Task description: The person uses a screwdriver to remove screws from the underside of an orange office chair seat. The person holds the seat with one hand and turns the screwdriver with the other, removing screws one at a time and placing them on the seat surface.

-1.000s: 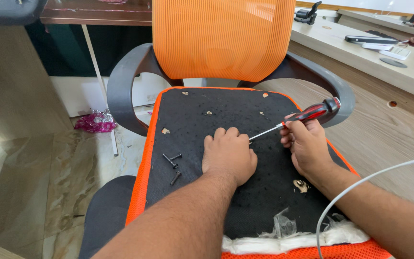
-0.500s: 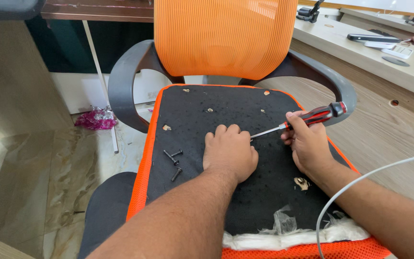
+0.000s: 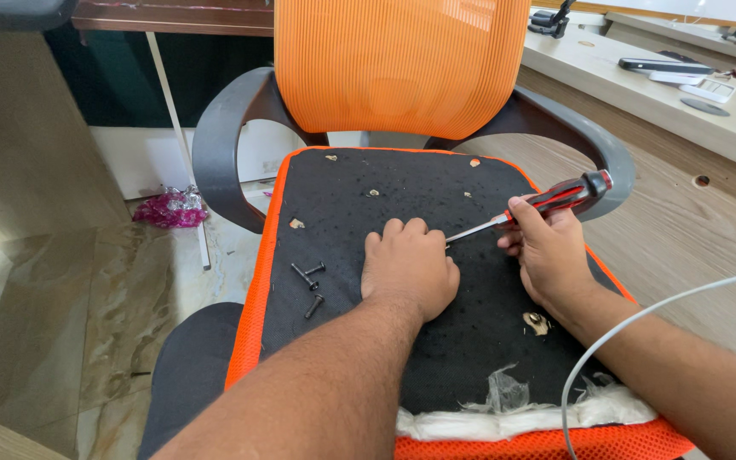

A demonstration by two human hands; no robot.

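Black seat panel edged in orange mesh, white padding at six o'clock. Ribbed orange chair back at twelve. Red-and-black screwdriver at three. Black screws at nine.

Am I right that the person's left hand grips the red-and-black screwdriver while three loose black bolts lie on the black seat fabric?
Not quite. The head view shows the right hand gripping the red-and-black screwdriver; the left hand lies knuckles up on the black seat fabric at the screwdriver's tip. The three loose black bolts do lie on that fabric.
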